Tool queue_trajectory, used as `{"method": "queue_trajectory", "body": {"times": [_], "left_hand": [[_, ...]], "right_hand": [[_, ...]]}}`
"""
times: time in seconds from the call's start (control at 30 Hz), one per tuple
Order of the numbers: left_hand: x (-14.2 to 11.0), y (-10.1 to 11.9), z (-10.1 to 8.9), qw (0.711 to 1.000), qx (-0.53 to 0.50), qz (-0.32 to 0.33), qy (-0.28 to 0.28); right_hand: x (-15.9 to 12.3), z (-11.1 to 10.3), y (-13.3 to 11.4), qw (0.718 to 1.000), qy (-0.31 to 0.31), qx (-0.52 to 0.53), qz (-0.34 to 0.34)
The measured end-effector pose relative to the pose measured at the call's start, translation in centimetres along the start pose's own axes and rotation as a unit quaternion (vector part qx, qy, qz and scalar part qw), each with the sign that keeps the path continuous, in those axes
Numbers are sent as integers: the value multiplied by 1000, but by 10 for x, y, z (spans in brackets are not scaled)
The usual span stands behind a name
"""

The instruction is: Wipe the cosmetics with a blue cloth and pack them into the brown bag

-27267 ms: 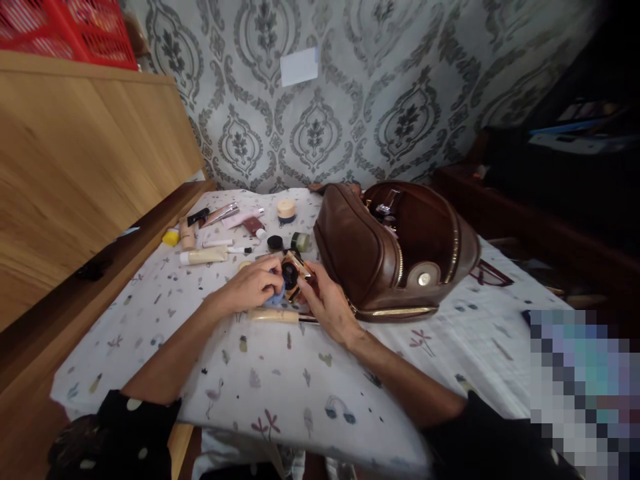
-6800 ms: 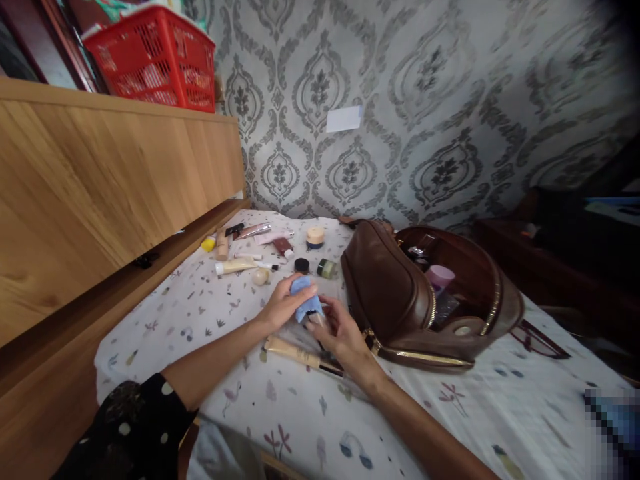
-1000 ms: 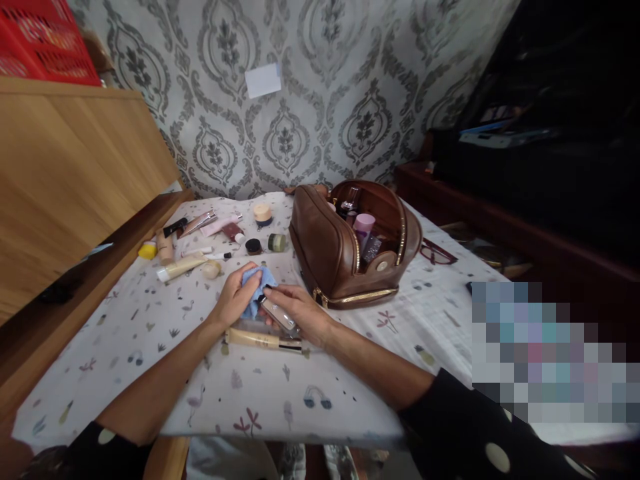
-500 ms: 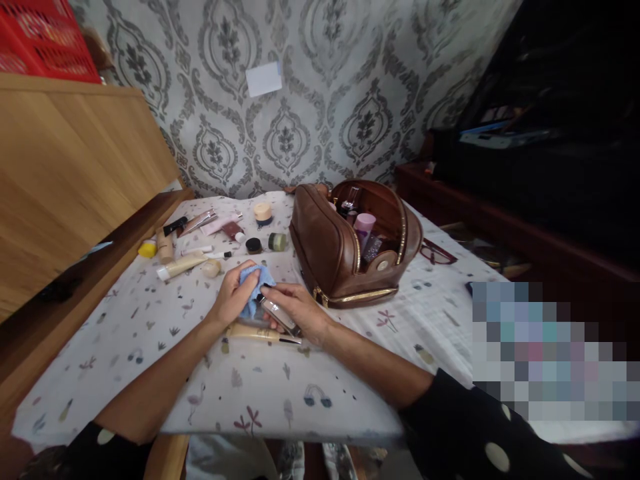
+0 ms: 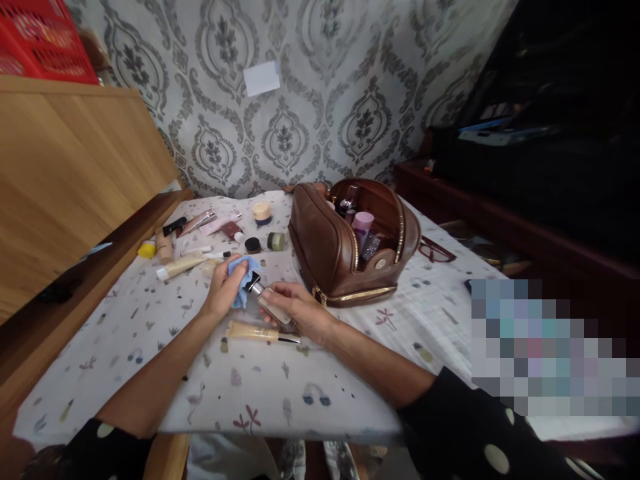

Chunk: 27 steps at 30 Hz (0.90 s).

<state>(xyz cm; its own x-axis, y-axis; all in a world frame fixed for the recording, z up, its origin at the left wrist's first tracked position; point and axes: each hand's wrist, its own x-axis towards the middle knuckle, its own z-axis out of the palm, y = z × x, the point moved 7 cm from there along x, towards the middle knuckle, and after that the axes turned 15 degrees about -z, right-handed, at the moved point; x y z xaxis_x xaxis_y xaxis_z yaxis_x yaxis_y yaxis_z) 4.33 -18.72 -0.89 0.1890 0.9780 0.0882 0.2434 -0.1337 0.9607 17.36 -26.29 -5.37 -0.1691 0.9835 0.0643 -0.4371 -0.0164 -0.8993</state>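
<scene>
My right hand (image 5: 299, 308) is wrapped round a small glass foundation bottle (image 5: 274, 308) with a dark cap and a silvery neck, tilted up to the left. A light blue cloth (image 5: 241, 299) is pinched in my left hand (image 5: 223, 285), against the cap end of the bottle. Below both hands a yellowish tube (image 5: 253, 331) with a dark tip lies on the patterned tablecloth (image 5: 260, 393). Just behind my left hand sits a small cream-coloured container (image 5: 209, 268), partly hidden.
An unzipped brown leather cosmetic bag (image 5: 325, 243) holding several items stands right of my hands. Back left lie several tubes, a beige-lidded jar (image 5: 261, 213), a black-lidded jar (image 5: 253, 245) and a green jar (image 5: 276, 241). Glasses (image 5: 437, 250) rest beyond the bag. A wooden cabinet (image 5: 85, 153) borders the left.
My left hand has drawn the cloth to the left, and more of the bottle's dark cap and silvery neck shows. My right hand still grips the bottle.
</scene>
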Motion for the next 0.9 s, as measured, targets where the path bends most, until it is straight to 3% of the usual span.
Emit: {"method": "queue_trajectory", "body": {"times": [0.17,0.53,0.9], "left_hand": [[5,-4,-4,1000,-8,-12,22],[-9,6,15,998,41,6,-55],[-20,12,23,996,51,-8,-76]], "right_hand": [[-1,0,-1,1000,-4,4,-5],[1,2,-2,1000,-6,8,-13],[0,-1,0,999,24,32,-25]]}}
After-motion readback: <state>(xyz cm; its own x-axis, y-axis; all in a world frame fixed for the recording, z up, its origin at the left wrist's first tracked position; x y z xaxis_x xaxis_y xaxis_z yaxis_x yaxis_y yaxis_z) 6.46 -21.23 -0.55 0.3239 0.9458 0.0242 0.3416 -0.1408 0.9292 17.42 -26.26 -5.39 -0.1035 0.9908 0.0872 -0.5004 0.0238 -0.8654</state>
